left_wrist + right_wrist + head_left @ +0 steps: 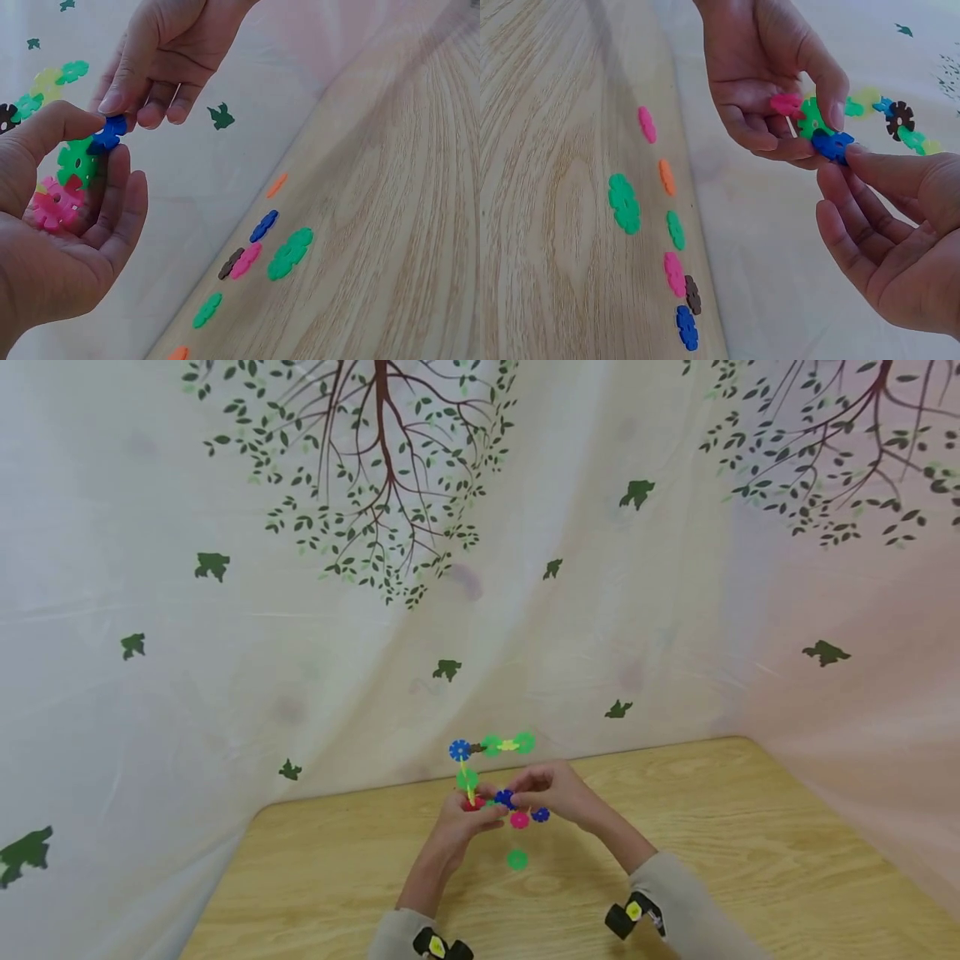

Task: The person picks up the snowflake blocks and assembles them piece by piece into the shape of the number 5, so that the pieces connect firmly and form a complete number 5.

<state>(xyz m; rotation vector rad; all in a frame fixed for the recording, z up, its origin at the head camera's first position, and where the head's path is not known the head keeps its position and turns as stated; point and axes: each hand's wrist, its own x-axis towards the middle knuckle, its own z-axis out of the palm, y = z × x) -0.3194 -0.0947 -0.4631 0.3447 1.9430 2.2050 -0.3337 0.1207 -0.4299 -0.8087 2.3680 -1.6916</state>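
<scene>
My left hand (457, 828) grips a chain of plastic snowflake discs near its lower end. There, a pink disc (58, 204) joins a green disc (77, 162), and a blue disc (832, 145) meets the green one's edge. Thumb and fingers of my right hand (558, 792) pinch that blue disc, and the left thumb touches it too. From the left hand the chain rises through a green disc (467, 778) to another blue disc (460, 750). It then bends right through brown, green and yellow discs to a green end disc (524, 742). The fingers partly hide the joint.
Loose discs lie on the wooden table (322, 868): a larger green disc (624, 204), a smaller green disc (676, 230), a pink disc (674, 274), a brown disc (694, 295), a blue disc (687, 328) and orange ones. A leaf-printed curtain (360, 677) hangs behind the table's far edge.
</scene>
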